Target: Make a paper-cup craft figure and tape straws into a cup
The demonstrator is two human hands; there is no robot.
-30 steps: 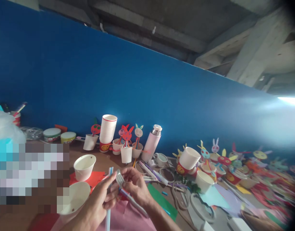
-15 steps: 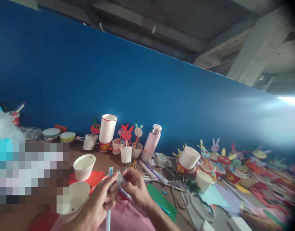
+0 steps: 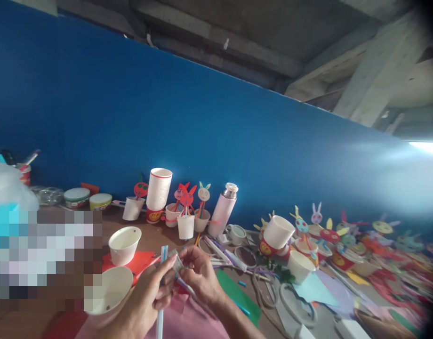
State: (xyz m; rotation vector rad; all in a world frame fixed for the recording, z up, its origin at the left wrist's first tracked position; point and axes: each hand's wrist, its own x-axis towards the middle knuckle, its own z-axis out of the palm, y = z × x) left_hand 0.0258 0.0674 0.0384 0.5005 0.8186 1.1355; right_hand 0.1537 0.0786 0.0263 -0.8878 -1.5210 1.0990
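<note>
1. Gripping slim, blue-and-white striped straw (image 3: 160, 324): left hand (image 3: 149, 285), fingers curled, over flat pink paper sheet (image 3: 195, 318).
2. Right hand (image 3: 199, 274) pinching small, clear, flat piece (image 3: 176, 264), material unclear, beside left thumb.

Near the middle, a white strip (image 3: 160, 325) carries blue lengthwise stripes, next to a whitish, see-through piece (image 3: 176, 264) and plain pink paper (image 3: 195, 322). A bright red sheet (image 3: 142, 258) lies to the left, a deep green sheet (image 3: 237, 291) to the right, and farther right come a pale blue sheet (image 3: 317, 290) and a lavender sheet (image 3: 338, 294). Far back, a deep blue wall (image 3: 202, 108) backs a stack of white cups (image 3: 159, 190) with a red-lined rim and a pale pink flask (image 3: 221, 214) with a silver collar.
</note>
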